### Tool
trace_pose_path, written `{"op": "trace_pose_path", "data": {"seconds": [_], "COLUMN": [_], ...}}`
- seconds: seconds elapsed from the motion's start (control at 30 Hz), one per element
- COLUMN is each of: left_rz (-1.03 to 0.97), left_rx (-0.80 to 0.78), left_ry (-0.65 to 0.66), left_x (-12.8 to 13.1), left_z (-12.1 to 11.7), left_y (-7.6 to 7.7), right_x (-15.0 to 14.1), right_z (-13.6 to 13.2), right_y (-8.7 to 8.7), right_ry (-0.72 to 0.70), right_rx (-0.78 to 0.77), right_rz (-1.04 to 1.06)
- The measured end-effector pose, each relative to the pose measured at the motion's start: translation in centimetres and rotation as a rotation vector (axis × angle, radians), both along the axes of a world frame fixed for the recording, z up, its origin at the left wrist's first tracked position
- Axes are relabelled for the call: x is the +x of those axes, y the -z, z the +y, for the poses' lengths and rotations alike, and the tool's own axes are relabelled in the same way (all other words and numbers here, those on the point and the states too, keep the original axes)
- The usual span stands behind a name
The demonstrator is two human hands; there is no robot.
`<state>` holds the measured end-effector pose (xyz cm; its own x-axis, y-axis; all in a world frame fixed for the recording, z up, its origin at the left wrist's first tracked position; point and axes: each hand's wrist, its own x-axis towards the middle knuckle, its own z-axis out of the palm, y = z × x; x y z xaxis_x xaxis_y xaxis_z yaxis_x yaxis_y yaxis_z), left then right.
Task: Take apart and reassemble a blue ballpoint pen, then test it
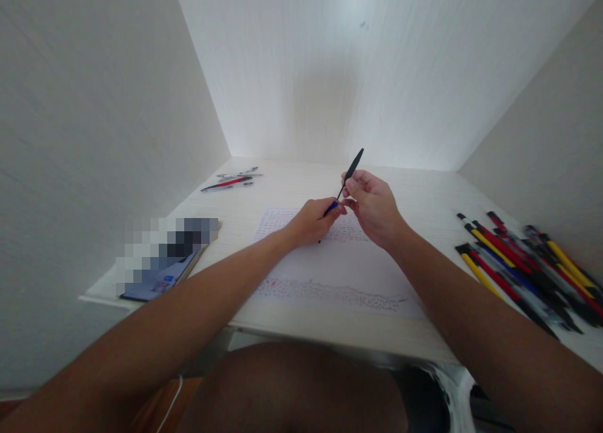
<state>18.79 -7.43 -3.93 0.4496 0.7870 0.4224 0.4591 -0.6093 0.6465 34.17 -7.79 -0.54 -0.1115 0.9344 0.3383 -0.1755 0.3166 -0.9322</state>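
Observation:
A pen in two parts spans my hands, with a thin dark rod between them that looks like its refill. My left hand (315,221) is closed around the blue part of the pen (331,208), and a dark tip pokes out below the fingers. Between the thumb and fingers of my right hand (374,208) is the black part of the pen (354,164), tilted up to the right. The hands almost touch. Beneath them lies a white sheet of paper (330,266) with rows of small handwritten marks at its top and bottom.
On the right lies a heap of red, yellow, blue and black pens (532,269). Several slim pens (230,181) rest at the back left. A partly blurred phone-like device (155,279) sits at the left edge. Pale walls enclose the white desk (287,175).

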Motion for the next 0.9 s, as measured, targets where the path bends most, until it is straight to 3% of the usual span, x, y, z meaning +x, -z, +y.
{"op": "trace_pose_path", "data": {"seconds": [0.3,0.9], "left_rz": [-0.019,-0.127], "left_rx": [-0.034,-0.096], "left_ry": [-0.010,-0.015], "left_x": [0.0,0.3], "left_z": [-0.1,0.2], "left_y": [-0.1,-0.1], "right_x": [0.0,0.2], "right_z": [0.1,0.7], "right_y": [0.4,1.5], "right_ry": [-0.039,-0.013], "right_rx": [0.039,0.097], "right_rz": [0.047,-0.171]}}
